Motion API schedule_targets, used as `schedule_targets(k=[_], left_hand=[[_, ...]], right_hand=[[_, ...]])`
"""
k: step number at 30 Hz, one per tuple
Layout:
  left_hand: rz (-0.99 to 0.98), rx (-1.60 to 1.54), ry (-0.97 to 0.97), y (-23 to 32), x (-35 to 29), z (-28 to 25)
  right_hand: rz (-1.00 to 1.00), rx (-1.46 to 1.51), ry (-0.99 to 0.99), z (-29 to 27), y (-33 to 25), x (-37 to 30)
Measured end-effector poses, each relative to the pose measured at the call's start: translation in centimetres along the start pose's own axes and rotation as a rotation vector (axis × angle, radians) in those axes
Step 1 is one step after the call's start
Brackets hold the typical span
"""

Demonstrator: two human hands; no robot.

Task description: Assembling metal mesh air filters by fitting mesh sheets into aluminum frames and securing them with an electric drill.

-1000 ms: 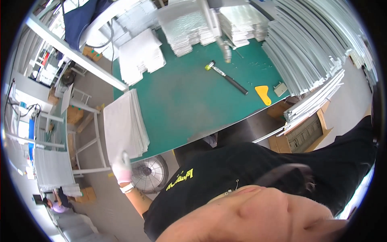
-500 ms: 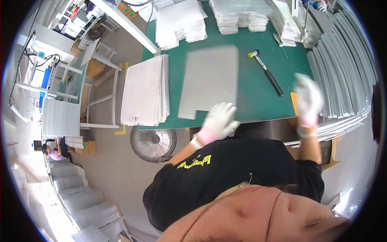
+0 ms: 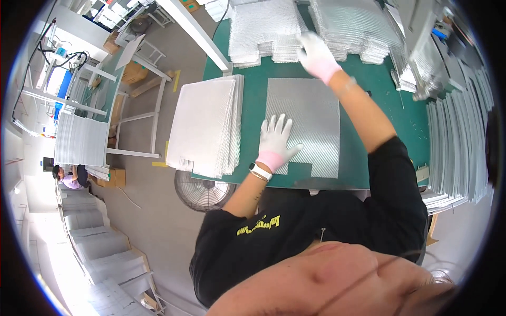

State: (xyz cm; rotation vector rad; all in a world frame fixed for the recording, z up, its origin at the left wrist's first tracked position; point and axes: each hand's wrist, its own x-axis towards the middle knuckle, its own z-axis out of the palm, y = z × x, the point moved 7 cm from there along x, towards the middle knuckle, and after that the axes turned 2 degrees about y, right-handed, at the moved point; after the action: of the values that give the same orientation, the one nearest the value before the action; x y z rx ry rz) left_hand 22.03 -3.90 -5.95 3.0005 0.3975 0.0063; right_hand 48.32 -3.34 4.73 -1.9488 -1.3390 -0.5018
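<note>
A grey perforated mesh sheet [image 3: 319, 113], notched along its near edge, lies on the green table [image 3: 356, 171]. My left hand [image 3: 275, 139], in a white glove with a pink cuff, rests flat on its left part with fingers spread. My right hand [image 3: 319, 57], gloved alike, is stretched out to the far side of the table. Its fingers are apart by the right edge of a stack of silvery mesh sheets [image 3: 266, 29]; whether they touch it I cannot tell. My right forearm hides most of the hammer seen earlier; only a dark bit shows beside it.
White sheets [image 3: 203, 124] are stacked at the table's left edge. Another silvery stack [image 3: 356, 29] lies at the back right. Many grey panels [image 3: 456, 131] stand in a row at the right. A floor fan [image 3: 203, 192] stands below the left edge. A person [image 3: 74, 176] is far left.
My right hand has swung from the table's near right side to the far stacks. My left hand has moved from the sheet's near edge onto its surface. The view has shifted somewhat.
</note>
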Motion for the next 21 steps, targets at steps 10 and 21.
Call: schedule_targets(k=[10,21], left_hand=[[-0.042,-0.161,0.064,-1.3,-0.6,-0.3],[-0.019,-0.088,0.097,0.3,-0.1,0.7]], right_hand=[[0.563,-0.412,-0.318,7.3,3.0,12.5],[0.435,1.347,0.255,-9.2,1.2,11.6]])
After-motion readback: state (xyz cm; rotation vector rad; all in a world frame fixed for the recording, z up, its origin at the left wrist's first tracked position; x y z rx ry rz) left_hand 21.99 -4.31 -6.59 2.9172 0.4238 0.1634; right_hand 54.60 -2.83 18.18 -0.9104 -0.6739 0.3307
